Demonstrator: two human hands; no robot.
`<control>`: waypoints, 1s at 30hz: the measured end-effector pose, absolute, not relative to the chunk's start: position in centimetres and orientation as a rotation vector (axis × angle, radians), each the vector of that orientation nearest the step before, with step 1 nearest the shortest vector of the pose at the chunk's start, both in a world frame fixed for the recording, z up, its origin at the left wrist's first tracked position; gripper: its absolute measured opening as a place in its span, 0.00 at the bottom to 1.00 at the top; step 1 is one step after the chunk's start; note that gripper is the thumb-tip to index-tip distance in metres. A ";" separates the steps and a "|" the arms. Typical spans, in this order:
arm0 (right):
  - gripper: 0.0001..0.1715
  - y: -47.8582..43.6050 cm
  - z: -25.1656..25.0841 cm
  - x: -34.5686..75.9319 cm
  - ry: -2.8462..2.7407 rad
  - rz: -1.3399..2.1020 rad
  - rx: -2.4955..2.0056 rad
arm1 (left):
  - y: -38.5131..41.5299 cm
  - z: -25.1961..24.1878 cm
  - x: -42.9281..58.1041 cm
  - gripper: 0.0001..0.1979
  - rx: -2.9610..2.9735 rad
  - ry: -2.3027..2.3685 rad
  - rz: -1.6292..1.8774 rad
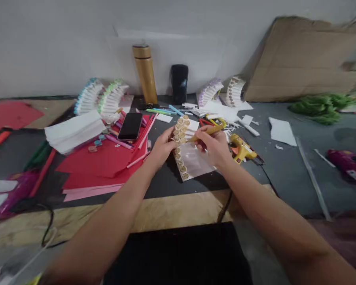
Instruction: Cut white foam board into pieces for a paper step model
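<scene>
My left hand (pixel 163 146) is closed on the left edge of a white paper piece (pixel 197 160). Gold, coiled-looking rounds (pixel 182 128) run along that edge, and white folded strips show behind them. In my right hand (pixel 213 144) is a slim gold pen-like stick (pixel 212 130), its narrow tip at the gold rounds near my left fingers. Whether the tip touches them I cannot tell. Just right of my right hand lies a yellow glue gun (pixel 241 148). Yellow-handled scissors (pixel 216 118) are partly hidden behind that hand.
Left lie red paper sheets (pixel 91 160), a phone (pixel 130 126) and a folded white stack (pixel 74 132). A gold flask (pixel 145 73) and a black case (pixel 179 83) stand by the wall. Curved paper pieces (pixel 209 93) stand behind. A purple glue gun (pixel 348 166) lies far right.
</scene>
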State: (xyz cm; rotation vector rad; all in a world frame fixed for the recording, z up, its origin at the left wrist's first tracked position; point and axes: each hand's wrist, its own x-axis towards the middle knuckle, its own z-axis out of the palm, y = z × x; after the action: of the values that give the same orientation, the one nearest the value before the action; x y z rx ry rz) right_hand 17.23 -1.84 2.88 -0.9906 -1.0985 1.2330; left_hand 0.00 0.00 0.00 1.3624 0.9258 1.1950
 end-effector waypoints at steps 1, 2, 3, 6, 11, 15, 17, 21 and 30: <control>0.11 -1.9 2.8 17.2 -1.124 1.229 -0.986 | 0.0 -0.1 -0.1 0.36 1.376 0.925 1.199; 0.11 -1.9 2.8 17.2 -1.146 1.224 -0.981 | 0.0 -0.1 -0.1 0.35 1.386 0.924 1.202; 0.11 -1.9 2.8 17.2 -1.165 1.217 -0.978 | 0.1 -0.1 -0.2 0.34 1.393 0.922 1.204; 0.10 -2.0 2.7 17.1 -1.196 1.189 -0.971 | 0.0 0.0 -0.2 0.34 1.391 0.919 1.202; 0.08 -1.8 2.8 17.3 -1.159 1.169 -0.983 | -0.2 0.3 -0.1 0.35 1.353 0.888 1.192; 0.08 -1.6 2.9 17.4 -1.115 1.168 -0.988 | -0.3 0.4 0.0 0.35 1.335 0.884 1.196; 0.09 -1.5 2.9 17.5 -1.105 1.166 -0.982 | -0.3 0.4 0.0 0.35 1.333 0.887 1.201; 0.10 -1.7 2.9 17.3 -1.162 1.159 -0.972 | -0.2 0.4 -0.1 0.34 1.358 0.904 1.203; 0.07 -2.4 2.3 17.1 -1.537 0.760 -1.031 | -0.2 0.2 -0.1 0.35 1.366 0.930 1.198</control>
State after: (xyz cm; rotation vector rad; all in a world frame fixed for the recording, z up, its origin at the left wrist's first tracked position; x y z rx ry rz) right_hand 17.12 -2.45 2.26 -1.0307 -1.5374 0.7598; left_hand -0.14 -0.15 0.17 1.3663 0.9301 1.1980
